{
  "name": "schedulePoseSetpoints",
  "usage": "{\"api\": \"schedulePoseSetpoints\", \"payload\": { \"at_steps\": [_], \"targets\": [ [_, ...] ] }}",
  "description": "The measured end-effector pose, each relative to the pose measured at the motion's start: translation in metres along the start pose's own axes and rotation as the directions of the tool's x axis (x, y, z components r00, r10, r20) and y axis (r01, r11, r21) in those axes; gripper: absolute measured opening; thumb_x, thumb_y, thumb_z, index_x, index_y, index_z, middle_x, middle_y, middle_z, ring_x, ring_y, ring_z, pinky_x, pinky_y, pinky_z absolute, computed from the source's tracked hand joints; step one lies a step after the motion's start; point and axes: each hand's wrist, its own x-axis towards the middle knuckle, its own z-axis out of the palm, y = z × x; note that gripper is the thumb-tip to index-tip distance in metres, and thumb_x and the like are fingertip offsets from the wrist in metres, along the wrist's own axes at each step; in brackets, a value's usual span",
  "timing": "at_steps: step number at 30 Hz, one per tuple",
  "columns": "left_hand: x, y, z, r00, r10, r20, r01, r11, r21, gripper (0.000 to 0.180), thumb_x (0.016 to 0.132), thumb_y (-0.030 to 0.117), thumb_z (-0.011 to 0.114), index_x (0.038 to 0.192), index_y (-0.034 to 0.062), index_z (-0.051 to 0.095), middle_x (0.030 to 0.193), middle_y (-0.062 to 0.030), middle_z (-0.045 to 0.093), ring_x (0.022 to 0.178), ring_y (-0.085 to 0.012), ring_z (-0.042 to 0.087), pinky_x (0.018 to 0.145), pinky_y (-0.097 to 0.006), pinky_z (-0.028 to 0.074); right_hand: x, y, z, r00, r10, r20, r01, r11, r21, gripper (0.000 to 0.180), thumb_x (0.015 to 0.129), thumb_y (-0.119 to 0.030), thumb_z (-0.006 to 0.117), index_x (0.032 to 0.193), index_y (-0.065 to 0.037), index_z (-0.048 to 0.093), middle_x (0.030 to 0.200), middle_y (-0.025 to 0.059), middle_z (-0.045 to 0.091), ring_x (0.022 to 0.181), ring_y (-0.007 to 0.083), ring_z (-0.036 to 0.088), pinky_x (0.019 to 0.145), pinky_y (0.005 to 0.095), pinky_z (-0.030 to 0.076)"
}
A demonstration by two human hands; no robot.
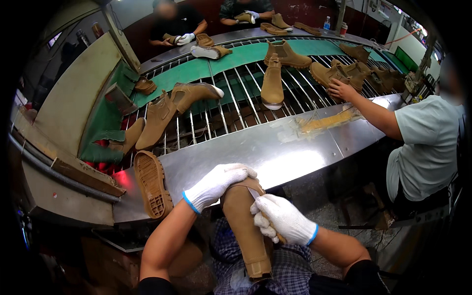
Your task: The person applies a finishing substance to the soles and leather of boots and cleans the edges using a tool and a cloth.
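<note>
A tan ankle boot [241, 211] lies across my lap, its toe pointing away from me and its shaft toward me. My left hand [219, 183], in a white knit glove with a blue cuff, is closed over the toe end. My right hand [286, 219], gloved the same way, is closed around a slim tool [253, 193]. The tool's pale flat tip meets the boot near the toe edge, and a tan handle end shows under my fingers. Its exact kind is unclear.
A loose brown outsole [152, 184] stands on the metal ledge [236, 167] at left. Beyond are metal rollers with a green belt [236, 56] and several boots [273, 83]. A co-worker [423, 142] at right touches boots; two people work across the line.
</note>
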Motion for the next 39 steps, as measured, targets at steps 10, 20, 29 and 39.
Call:
{"api": "schedulePoseSetpoints", "payload": {
  "at_steps": [10, 20, 29, 39],
  "targets": [
    [-0.014, 0.004, -0.003, 0.996, 0.086, 0.011, -0.086, 0.996, -0.018, 0.039, 0.106, 0.028, 0.064, 0.124, -0.0040, 0.076, 0.128, -0.0136, 0.075, 0.121, -0.0220, 0.067, 0.113, -0.037, 0.048, 0.023, -0.054, -0.036, 0.906, -0.416, 0.083, 0.388, 0.733, -0.558, 0.053, 0.101, -0.035, 0.077, 0.132, 0.004, 0.059, 0.110, 0.0140, 0.073, 0.097, 0.0190, 0.070, 0.085, 0.0344, 0.060],
    [0.003, -0.006, 0.006, 0.991, 0.131, -0.001, -0.131, 0.991, 0.001, 0.033, 0.106, 0.021, 0.061, 0.119, -0.0053, 0.078, 0.121, -0.0141, 0.078, 0.113, -0.0218, 0.069, 0.109, -0.037, 0.051, 0.076, 0.024, -0.047, 0.693, -0.720, 0.031, 0.314, 0.263, -0.912, 0.066, 0.105, -0.046, 0.063, 0.150, 0.000, 0.046, 0.139, 0.0288, 0.062, 0.119, 0.0470, 0.068, 0.099, 0.0512, 0.056],
    [0.018, -0.010, 0.023, 0.997, 0.061, -0.039, -0.067, 0.986, -0.153, 0.034, 0.108, 0.017, 0.056, 0.126, -0.0058, 0.073, 0.122, -0.0135, 0.076, 0.109, -0.0210, 0.070, 0.104, -0.037, 0.055, 0.084, -0.033, -0.047, 0.711, -0.669, 0.219, 0.380, 0.103, -0.919, 0.097, 0.090, -0.057, 0.080, 0.158, 0.000, 0.040, 0.144, 0.0308, 0.060, 0.124, 0.0479, 0.066, 0.105, 0.0500, 0.054],
    [-0.006, -0.012, 0.010, 0.994, 0.039, -0.102, -0.053, 0.989, -0.136, 0.045, 0.110, 0.036, 0.061, 0.132, -0.0020, 0.069, 0.127, -0.0116, 0.074, 0.118, -0.0200, 0.066, 0.109, -0.036, 0.050, 0.110, -0.044, -0.137, 0.786, -0.600, -0.149, -0.142, 0.059, -0.988, 0.062, 0.097, -0.055, 0.071, 0.133, -0.006, 0.056, 0.120, 0.0303, 0.071, 0.108, 0.0499, 0.071, 0.093, 0.0547, 0.057]
  ]
}}
